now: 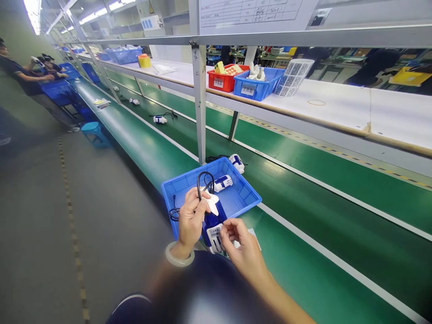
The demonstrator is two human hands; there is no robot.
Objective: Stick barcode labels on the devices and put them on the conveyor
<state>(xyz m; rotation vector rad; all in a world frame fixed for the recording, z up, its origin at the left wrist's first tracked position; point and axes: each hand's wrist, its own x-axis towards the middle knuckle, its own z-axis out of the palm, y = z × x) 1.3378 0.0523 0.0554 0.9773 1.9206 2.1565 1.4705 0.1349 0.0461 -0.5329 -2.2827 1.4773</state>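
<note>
My left hand (191, 218) is closed around the white end of a blue and white corded device (216, 215), and its black cord (201, 177) loops up over the fingers. The device tilts toward me, with its slotted white end lowest. A printed label (215, 231) with a barcode sits on that end. My right hand (241, 238) has thumb and forefinger pinched together at the label's right edge; what lies between the fingertips is hidden. Just beyond my hands, a blue tray (249, 201) holds a similar device (223, 182) and coiled black cord.
The tray rests on the near edge of a green conveyor belt (303, 189). More corded devices (159, 119) lie farther along it. A metal post (200, 103) rises behind the tray. On the shelf stand a red bin (219, 83), a blue bin (258, 90) and a label roll (294, 77). A person (27, 74) stands far left.
</note>
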